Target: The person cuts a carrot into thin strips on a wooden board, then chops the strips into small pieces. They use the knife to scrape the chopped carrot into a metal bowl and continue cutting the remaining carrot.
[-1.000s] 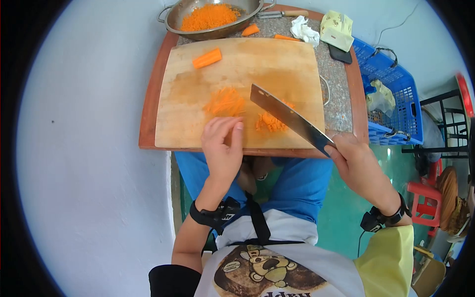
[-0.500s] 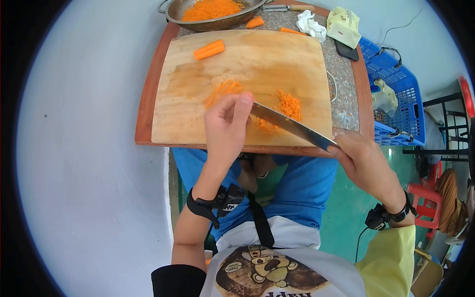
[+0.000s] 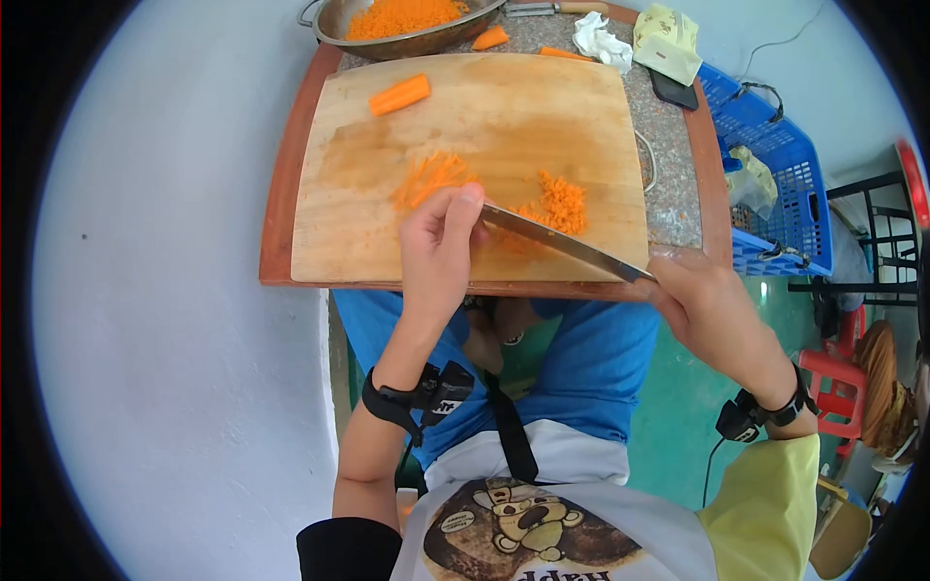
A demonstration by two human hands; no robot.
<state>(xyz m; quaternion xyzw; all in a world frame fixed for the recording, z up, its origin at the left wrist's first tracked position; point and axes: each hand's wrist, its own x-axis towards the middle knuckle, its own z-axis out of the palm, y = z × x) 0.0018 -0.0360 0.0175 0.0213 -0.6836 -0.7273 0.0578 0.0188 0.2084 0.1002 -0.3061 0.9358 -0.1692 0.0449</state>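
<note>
Right hand: closed firmly around the handle of the knife, near the front right corner of the cutting board. The blade slants across the board, away from the right hand and toward the left, and is seen narrow from above.

Left hand: fingers curled inward, thumb extended, fingertips at the front end of the blade. Whether it grips the blade or any carrot cannot be told, the inner side being hidden.

Carrot strips lie on the board just beyond the left fingers. A heap of chopped carrot sits right of them, beyond the blade, with loose bits close to the steel. A carrot piece lies near the far left corner.

Behind the board, a metal pan contains more chopped carrot. A crumpled tissue and a dark phone lie at the far right of the table.
</note>
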